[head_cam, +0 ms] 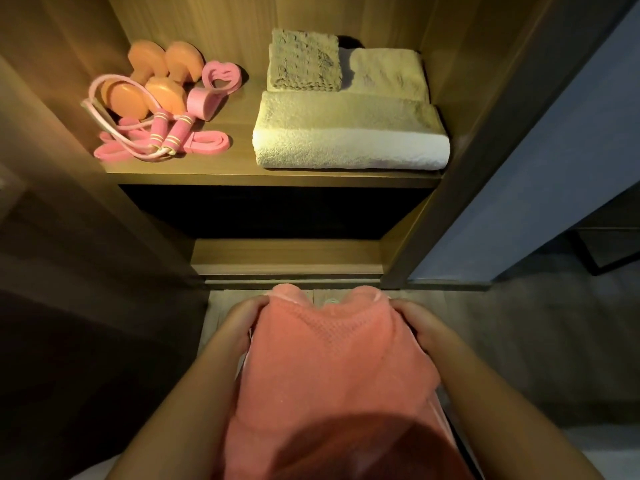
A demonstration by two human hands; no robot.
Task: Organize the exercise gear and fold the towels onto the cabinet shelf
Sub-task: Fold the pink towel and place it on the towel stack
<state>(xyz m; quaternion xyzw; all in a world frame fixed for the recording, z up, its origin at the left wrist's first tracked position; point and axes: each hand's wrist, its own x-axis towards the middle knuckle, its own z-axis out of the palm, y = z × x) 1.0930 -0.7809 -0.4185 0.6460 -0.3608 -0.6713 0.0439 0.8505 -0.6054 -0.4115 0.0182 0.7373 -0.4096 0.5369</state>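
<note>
Coral waffle-weave towel (329,358) hung in front of the person, lower than the cabinet shelf (277,178) and well apart from it. Left hand (242,318) gripped the towel's upper left corner, fingers curled tight into the cloth. Right hand (417,322) gripped the upper right corner the same way. Cloth bunched up above each grip and sagged between them.

Shelf, right side: large white folded towel (349,140) at the front edge; small grey folded towel (304,62) and cream folded towel (388,72) side by side behind it.

Shelf, left side: orange dumbbells (156,81) at the back, pink jump rope (169,133) lying against them, flat pink band (207,142) under the rope handles, pink heart-shaped ring (221,77) just beside the dumbbells.
</note>
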